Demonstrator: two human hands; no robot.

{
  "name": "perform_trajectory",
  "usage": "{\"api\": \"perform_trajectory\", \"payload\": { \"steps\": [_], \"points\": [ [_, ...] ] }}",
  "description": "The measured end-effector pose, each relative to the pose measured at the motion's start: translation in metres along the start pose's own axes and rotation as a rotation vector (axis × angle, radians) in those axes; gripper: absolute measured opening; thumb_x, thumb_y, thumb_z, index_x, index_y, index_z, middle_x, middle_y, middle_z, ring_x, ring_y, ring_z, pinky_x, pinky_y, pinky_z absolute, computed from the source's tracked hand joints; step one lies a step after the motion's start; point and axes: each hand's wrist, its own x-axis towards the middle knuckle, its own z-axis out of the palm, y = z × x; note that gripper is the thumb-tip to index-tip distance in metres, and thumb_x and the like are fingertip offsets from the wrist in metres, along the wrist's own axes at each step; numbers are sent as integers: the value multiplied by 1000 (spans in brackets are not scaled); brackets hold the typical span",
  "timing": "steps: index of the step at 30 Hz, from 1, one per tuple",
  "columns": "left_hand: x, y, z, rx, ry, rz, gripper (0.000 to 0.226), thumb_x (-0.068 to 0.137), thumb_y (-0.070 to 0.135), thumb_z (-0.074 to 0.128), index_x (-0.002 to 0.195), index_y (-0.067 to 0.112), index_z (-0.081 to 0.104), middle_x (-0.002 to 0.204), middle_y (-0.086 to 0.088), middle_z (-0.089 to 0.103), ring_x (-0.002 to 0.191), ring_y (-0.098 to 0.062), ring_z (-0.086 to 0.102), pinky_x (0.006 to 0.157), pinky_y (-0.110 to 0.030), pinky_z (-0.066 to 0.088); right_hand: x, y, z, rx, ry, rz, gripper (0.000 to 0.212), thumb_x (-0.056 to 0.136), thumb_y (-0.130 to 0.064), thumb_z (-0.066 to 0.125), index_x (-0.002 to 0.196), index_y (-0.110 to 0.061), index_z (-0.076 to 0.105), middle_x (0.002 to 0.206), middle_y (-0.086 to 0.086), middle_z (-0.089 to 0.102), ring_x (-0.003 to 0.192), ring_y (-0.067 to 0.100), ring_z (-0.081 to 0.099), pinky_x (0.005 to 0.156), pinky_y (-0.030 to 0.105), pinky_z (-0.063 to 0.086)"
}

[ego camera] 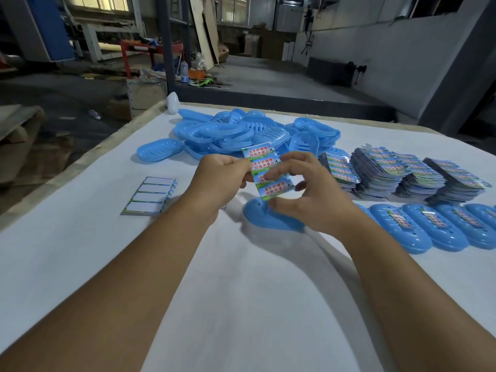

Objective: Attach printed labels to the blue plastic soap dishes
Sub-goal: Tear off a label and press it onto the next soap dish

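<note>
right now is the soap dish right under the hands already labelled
No, the soap dish under the hands shows bare blue plastic, while the left hand and right hand hold the label sheet above it.

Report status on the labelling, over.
Left hand and right hand both pinch label sheet. Unlabelled soap dish below. Nothing in the way.

Two bare hands, left hand [218, 178] and right hand [300, 189]. One printed label sheet [264, 167] of four strips held up. Four stacks of printed label sheets [402, 173] at 2 o'clock. Four labelled blue plastic soap dishes [434, 226] visible at 3 o'clock. Unlabelled heap [241, 130] at 12: uncountable.
</note>
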Motion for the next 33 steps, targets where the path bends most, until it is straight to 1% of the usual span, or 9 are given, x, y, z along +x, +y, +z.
{"api": "perform_trajectory", "payload": {
  "steps": [3,6,10,14,17,20,26,30,33],
  "points": [
    [-4,0,-1,74,-20,81,19,87,24,65,72,21,75,64,14,72,52,6,56,57,-17,44,0,-3,2,365,-53,131,32,70,-17,83,99,-28,74,126,-4,65,112,10,67,88,30,56],
    [-8,0,1,129,-72,107,16,85,23,69,71,18,76,66,11,72,56,4,56,64,-22,47,7,-1,-1,569,167,219,16,86,-7,74,96,-18,69,95,-1,77,86,12,74,73,28,58],
    [-9,1,2,163,-94,109,17,86,25,71,72,17,77,70,10,73,59,4,58,68,-26,46,13,5,-4,531,324,318,19,91,-8,73,94,-19,59,81,7,75,74,10,70,65,25,60],
    [-4,3,0,164,-32,123,24,88,28,66,72,14,76,73,-2,73,58,0,53,59,-20,45,14,7,-4,510,310,324,21,90,-11,76,94,-20,57,70,-4,72,73,7,71,61,19,56],
    [-3,3,-1,152,-9,132,25,89,25,66,69,13,75,64,7,71,55,4,53,51,-12,42,13,6,-4,505,298,329,20,90,-13,77,95,-19,59,76,-2,76,75,8,73,62,20,58],
    [-1,2,-1,120,-45,124,25,90,27,66,73,14,77,75,2,74,64,-1,56,61,-20,46,13,5,-5,496,294,344,17,89,-15,78,93,-17,62,81,-3,78,79,10,75,66,24,61],
    [-4,1,0,129,-113,198,22,96,26,67,79,17,76,72,11,74,63,6,57,61,-11,44,8,3,2,115,294,186,10,86,-28,80,78,-25,75,73,-9,72,58,0,58,55,18,50],
    [-7,1,2,127,-130,224,18,97,25,66,86,17,77,72,12,73,66,5,61,70,-18,48,3,-5,2,97,261,132,14,87,-35,77,78,-24,80,69,-10,74,63,11,66,60,32,55],
    [-9,1,5,134,-150,246,16,97,25,66,89,18,78,73,12,74,68,6,64,73,-20,49,1,-8,1,105,241,116,15,86,-38,76,77,-27,81,66,-10,73,57,5,60,55,28,50]
  ]
}}
